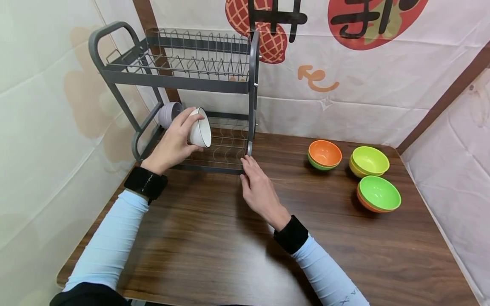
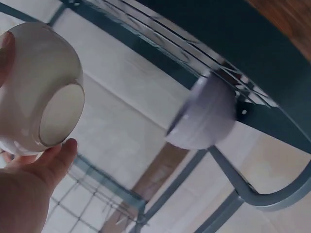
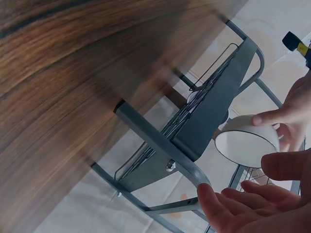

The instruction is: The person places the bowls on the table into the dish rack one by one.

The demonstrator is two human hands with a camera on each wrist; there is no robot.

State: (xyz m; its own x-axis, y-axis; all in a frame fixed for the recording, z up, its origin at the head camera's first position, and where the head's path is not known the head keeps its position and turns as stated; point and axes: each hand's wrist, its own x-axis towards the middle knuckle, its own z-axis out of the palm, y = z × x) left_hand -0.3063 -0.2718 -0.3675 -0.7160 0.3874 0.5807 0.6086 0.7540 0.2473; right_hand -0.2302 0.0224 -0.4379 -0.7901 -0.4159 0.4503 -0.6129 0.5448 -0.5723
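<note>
My left hand (image 1: 174,140) grips a white bowl (image 1: 200,128) with a thin dark rim, thumb below and fingers over the top. The bowl is tilted on its side, mouth facing right, at the lower tier of a grey two-tier dish rack (image 1: 176,83). Behind that hand a lavender bowl (image 2: 206,114) sits tipped on the lower tier at the left end, partly hidden in the head view. My right hand (image 1: 262,191) holds nothing; its fingers are extended, with the fingertips at the rack's front right leg (image 3: 160,145).
Stacked bowls stand at the right of the wooden table (image 1: 214,246): an orange bowl (image 1: 325,153) in a green one, a lime bowl (image 1: 370,160) in a yellow one, and a green bowl (image 1: 380,193) in an orange one. Printed cloth walls (image 1: 363,85) border the table.
</note>
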